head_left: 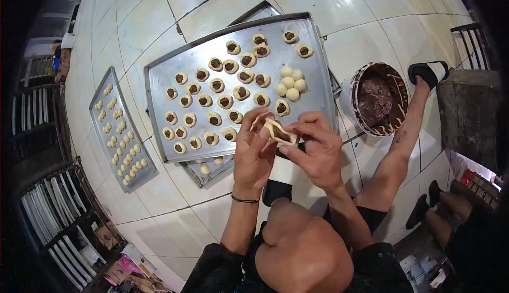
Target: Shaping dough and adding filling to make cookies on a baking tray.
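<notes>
Between my two hands is a flattened piece of dough (pixel 281 133) with brown filling inside, its edges drawn up. My left hand (pixel 254 147) pinches its left side, and my right hand (pixel 318 147) grips its right edge with thumb and fingers. Just beyond them lies a large metal tray (pixel 159 94), bearing rows of dough pieces (pixel 225 101) that are topped with dark brown filling. A cluster of plain, smooth dough balls (pixel 288 82) sits on the tray's right part.
Right of the tray stands a white bucket (pixel 347 99) of brown filling (pixel 377 99). A smaller tray (pixel 146 174) of dough balls lies left. More trays (pixel 209 180) lie under the large one. Racks of trays (pixel 47 208) line the left. Another person's legs (pixel 450 208) show at right.
</notes>
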The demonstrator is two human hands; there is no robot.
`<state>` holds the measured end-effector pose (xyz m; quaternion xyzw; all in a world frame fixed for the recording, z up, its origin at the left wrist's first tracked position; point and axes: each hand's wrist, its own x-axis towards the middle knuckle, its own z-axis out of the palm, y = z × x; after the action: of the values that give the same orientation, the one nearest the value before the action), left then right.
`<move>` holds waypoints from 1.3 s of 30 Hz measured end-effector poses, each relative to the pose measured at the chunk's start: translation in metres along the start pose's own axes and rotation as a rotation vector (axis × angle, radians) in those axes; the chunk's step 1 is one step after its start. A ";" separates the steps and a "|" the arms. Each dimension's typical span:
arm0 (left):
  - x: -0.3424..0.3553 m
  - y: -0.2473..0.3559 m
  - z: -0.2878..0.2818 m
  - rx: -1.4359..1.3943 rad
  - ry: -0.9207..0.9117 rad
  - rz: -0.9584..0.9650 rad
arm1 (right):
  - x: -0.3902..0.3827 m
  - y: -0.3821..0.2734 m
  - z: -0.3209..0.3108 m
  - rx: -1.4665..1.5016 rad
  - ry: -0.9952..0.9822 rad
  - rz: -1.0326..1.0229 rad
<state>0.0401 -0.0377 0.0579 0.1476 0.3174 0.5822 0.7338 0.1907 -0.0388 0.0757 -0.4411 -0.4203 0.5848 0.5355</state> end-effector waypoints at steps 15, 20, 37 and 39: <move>-0.013 0.008 0.028 0.133 0.043 -0.004 | -0.003 -0.001 -0.013 0.205 0.027 0.092; -0.013 -0.002 0.019 0.383 -0.060 0.183 | -0.003 -0.019 -0.002 0.452 0.127 0.368; -0.005 -0.011 0.021 0.602 -0.192 0.233 | -0.001 -0.014 -0.014 -0.001 0.038 0.064; -0.008 -0.013 0.027 0.591 -0.197 0.270 | -0.001 -0.017 -0.012 0.255 0.089 0.269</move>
<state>0.0668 -0.0447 0.0731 0.4500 0.3776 0.5398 0.6029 0.2062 -0.0379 0.0887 -0.4471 -0.2560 0.6797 0.5221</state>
